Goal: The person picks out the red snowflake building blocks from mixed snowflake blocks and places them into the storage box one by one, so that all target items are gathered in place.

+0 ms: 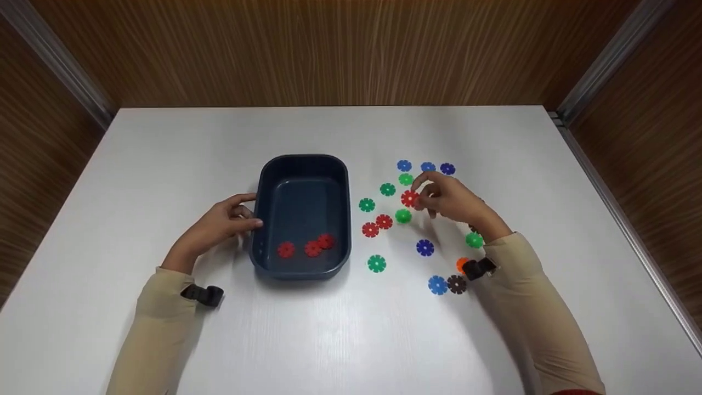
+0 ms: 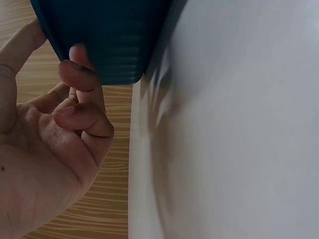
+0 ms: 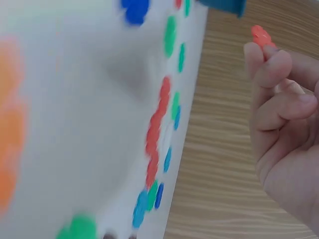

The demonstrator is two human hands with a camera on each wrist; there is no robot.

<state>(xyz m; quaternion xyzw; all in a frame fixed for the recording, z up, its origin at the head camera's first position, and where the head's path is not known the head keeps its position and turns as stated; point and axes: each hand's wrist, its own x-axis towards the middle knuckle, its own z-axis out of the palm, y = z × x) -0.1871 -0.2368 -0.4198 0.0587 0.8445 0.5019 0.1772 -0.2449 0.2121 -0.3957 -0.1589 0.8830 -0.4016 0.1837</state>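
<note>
A dark blue plastic tub [image 1: 304,214] stands left of the middle of the table, with several red notched discs [image 1: 286,250] on its floor. My left hand [image 1: 222,222] holds the tub's left side in the head view, thumb and index fingertip right at the rim. Its other fingers are curled near the outer wall [image 2: 114,55] in the left wrist view. My right hand [image 1: 447,200] pinches a red notched disc [image 1: 409,198] between thumb and fingers. In the right wrist view that disc [image 3: 261,36] sticks up from the fingertips, raised over the table.
Loose notched discs lie right of the tub: two red [image 1: 377,225], several green [image 1: 377,264], several blue [image 1: 425,248], a brown one [image 1: 457,285] and an orange one [image 1: 462,265], partly behind the right wrist's black camera [image 1: 479,269]. Wood-grain panels [image 1: 329,52] border the white table [image 1: 307,340].
</note>
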